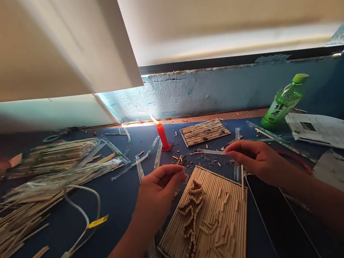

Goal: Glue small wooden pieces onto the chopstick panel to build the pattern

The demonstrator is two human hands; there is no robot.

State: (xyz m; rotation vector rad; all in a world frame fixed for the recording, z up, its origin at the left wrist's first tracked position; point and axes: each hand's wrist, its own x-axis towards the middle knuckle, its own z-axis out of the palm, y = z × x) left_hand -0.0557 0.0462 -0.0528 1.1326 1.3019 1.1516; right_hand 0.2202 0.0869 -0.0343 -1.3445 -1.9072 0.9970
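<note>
My right hand (251,159) pinches a thin translucent whitish stick (214,152), which points left over the scraps. A short wooden stick (242,175) shows just below these fingers; whether they hold it too I cannot tell. My left hand (163,184) is closed in a pinch above the upper left edge of a panel of wooden sticks laid side by side (213,220); anything between its fingertips is too small to name. On the panel stands a curving outline of small stick pieces (191,212). Loose cut pieces (224,231) lie to its right.
A lit red candle (162,135) stands behind the panel. Beyond are a smaller stick panel (205,131) and a green bottle (284,102). A phone (278,216) and papers (332,130) lie right; stick bundles (56,155) and a white cable (81,207) lie left.
</note>
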